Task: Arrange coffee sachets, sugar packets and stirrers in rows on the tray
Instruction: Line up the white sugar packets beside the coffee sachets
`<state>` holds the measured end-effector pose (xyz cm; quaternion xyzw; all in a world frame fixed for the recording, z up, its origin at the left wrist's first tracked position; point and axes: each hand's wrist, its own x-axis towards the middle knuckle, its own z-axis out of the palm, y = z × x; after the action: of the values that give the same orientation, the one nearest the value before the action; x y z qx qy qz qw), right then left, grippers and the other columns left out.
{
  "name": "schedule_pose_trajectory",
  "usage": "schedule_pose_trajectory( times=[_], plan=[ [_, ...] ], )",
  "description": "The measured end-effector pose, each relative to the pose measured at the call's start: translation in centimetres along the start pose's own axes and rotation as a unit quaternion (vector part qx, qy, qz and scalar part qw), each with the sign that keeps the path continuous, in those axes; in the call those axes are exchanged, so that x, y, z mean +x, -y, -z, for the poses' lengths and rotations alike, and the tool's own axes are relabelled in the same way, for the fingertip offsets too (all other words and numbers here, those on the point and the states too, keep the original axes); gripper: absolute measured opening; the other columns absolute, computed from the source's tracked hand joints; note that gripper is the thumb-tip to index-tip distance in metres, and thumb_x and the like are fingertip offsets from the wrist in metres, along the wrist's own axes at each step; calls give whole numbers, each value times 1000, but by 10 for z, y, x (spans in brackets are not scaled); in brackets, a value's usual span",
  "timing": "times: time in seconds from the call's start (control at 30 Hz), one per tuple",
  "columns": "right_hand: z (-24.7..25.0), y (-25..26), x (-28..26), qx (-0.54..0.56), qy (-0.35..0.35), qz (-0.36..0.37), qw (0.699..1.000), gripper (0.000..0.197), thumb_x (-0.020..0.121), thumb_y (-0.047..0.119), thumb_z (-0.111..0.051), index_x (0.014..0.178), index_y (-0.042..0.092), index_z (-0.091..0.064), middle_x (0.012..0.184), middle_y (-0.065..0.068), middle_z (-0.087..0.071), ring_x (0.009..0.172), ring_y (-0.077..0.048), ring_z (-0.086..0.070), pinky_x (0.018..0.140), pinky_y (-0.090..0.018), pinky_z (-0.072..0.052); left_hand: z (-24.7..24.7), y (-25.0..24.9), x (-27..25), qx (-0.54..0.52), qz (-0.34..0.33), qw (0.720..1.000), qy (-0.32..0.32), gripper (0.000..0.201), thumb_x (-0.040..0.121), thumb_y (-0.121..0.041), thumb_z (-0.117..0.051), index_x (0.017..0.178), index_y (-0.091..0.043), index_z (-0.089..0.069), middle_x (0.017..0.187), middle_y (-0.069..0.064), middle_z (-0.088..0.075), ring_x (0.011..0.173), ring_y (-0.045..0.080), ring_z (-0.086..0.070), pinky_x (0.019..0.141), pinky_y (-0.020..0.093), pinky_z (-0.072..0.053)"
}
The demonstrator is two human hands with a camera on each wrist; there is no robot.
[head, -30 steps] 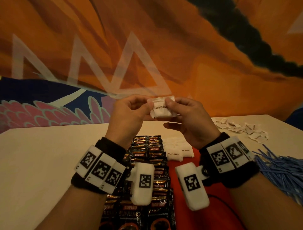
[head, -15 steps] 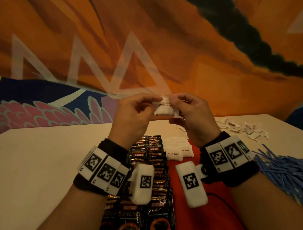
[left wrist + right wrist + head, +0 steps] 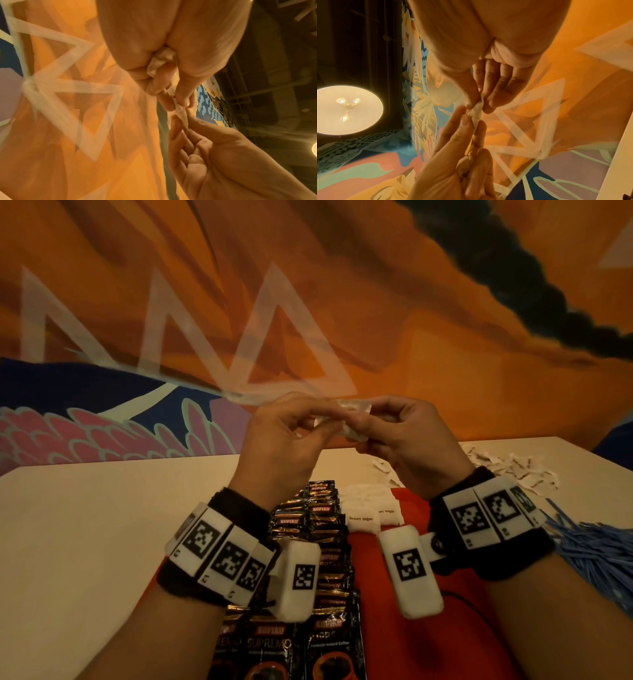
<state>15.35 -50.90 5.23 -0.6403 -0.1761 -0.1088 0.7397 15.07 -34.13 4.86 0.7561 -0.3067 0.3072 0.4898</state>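
Beige table (image 3: 85,525) below a painted wall (image 3: 411,320): orange ground, pale triangles, pink feather shapes at left. Round ceiling lamp (image 3: 348,110) lit, 3 bulbs showing, against a dark ceiling.

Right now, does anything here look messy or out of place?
Yes. Torn white paper scraps litter the table's far right corner, and blue stirrers lie in a loose heap, not in rows. Both hands pinch a crumpled sugar packet in mid-air.
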Motion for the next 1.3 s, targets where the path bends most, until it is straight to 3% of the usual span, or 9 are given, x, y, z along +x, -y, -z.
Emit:
schedule_pose_trajectory(
  times=[0.17, 0.43, 0.53, 0.7, 0.87, 1.0, 1.1, 1.2, 1.3],
  plan=[
    [7, -1, 3, -59, 11, -26, 998, 7, 79, 9, -75, 84, 8, -70, 76, -3, -71, 70, -16, -65, 62, -27, -51, 2, -3, 1, -41, 82, 995, 24, 29, 88, -5, -71, 103, -30, -69, 103, -8, -70, 85, -2, -67, 76, 17, -56],
    [38, -13, 8, -128, -2, -110, 986, 21, 76, 5, -77, 92, 2, -64, 77, -11, -70, 65, -17, -66, 60, -27, -53, 4, 0, 3, -44, 116, 992, 5, 29, 88, -1, -69, 107, -23, -69, 96, -10, -71, 81, 2, -67, 74, 13, -54],
    [56, -40, 14, -236, 19, -208, 949, 18, 79, 3, -78, 90, 4, -63, 84, -19, -69, 67, -21, -64, 59, -30, -53, 9, -1, 4, -69, 132, 988, -29, 26, 89, -3, -69, 106, -22, -70, 96, -9, -72, 78, 2, -67, 71, 13, -54],
    [74, -69, 15, -383, 55, -312, 868, 14, 82, 11, -79, 75, 9, -66, 68, -7, -63, 55, -14, -56, 51, -23, -47, 11, -7, 5, -84, 148, 984, -51, 20, 91, -6, -67, 104, -21, -70, 92, -8, -70, 62, -1, -61, 55, 11, -47],
    [72, -74, 20, -523, 80, -314, 788, 32, 82, 27, -79, 102, 3, -72, 83, -4, -61, 81, -17, -54, 64, -26, -40, 12, -10, 4, -87, 153, 983, -49, 19, 92, -7, -65, 102, -23, -69, 91, -6, -68, 61, -3, -60, 51, 10, -44],
    [68, -83, 20, -597, 76, -317, 733, 43, 81, 33, -80, 112, 5, -68, 106, -7, -69, 103, -24, -63, 81, -32, -52, 12, -10, 3, -90, 156, 983, -45, 18, 93, -8, -65, 100, -24, -69, 90, -8, -68, 61, -3, -60, 49, 10, -43],
    [66, -85, 21, -624, 78, -315, 711, 48, 78, 34, -81, 115, 6, -66, 110, -10, -70, 104, -25, -65, 80, -33, -52, 14, -10, 4, -92, 162, 982, -40, 18, 92, -10, -65, 98, -26, -69, 90, -10, -68, 63, -2, -61, 49, 10, -43],
    [64, -78, 21, -633, 95, -295, 710, 44, 76, 30, -82, 110, 7, -67, 103, -7, -71, 100, -25, -66, 74, -31, -52, 15, -10, 4, -98, 167, 980, -39, 17, 92, -10, -65, 98, -26, -70, 89, -8, -68, 63, 0, -60, 48, 10, -43],
    [60, -73, 18, -635, 93, -197, 741, 35, 70, 24, -85, 96, 17, -63, 90, 0, -66, 89, -22, -62, 65, -30, -49, 16, -9, 5, -104, 172, 979, -44, 16, 93, -10, -65, 97, -25, -70, 86, -6, -67, 63, 2, -60, 48, 11, -42]
  ],
)
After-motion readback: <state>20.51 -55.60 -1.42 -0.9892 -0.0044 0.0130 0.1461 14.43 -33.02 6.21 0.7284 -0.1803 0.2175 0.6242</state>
